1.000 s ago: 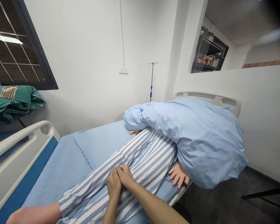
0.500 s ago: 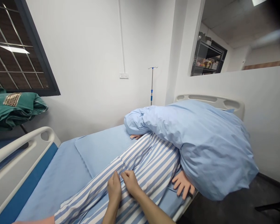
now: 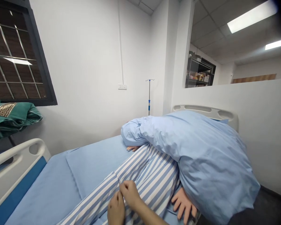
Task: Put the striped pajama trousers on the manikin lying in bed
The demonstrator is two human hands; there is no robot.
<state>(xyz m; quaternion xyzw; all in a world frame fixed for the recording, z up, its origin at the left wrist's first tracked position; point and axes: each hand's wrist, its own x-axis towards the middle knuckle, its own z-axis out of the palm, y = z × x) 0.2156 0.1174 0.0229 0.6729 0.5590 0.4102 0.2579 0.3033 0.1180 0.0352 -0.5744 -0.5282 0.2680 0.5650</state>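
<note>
My left hand (image 3: 116, 208) is closed over the legs of a figure lying on the bed, above blue-and-white striped trousers (image 3: 154, 170). Just up and to the right is my right hand (image 3: 130, 193), its fingers curled in, almost touching the left. Whether either hand pinches the cloth or anything else is hidden. A bunched light-blue quilt (image 3: 201, 156) covers the figure's upper body. From under it come a doll-like hand (image 3: 184, 203) with spread fingers at the right and part of another hand (image 3: 132, 148) at the far side.
The bed has a light-blue sheet (image 3: 93, 159), a footboard (image 3: 16, 156) at the left and a headboard (image 3: 234, 120) at the back right. A drip stand (image 3: 149, 97) rises behind the bed. Folded green cloth (image 3: 16, 117) lies beyond the footboard.
The view has tilted up, so the bed sits lower and more ceiling shows. My hands stay closed and have come closer together over the trousers. The quilt looks unmoved.
</note>
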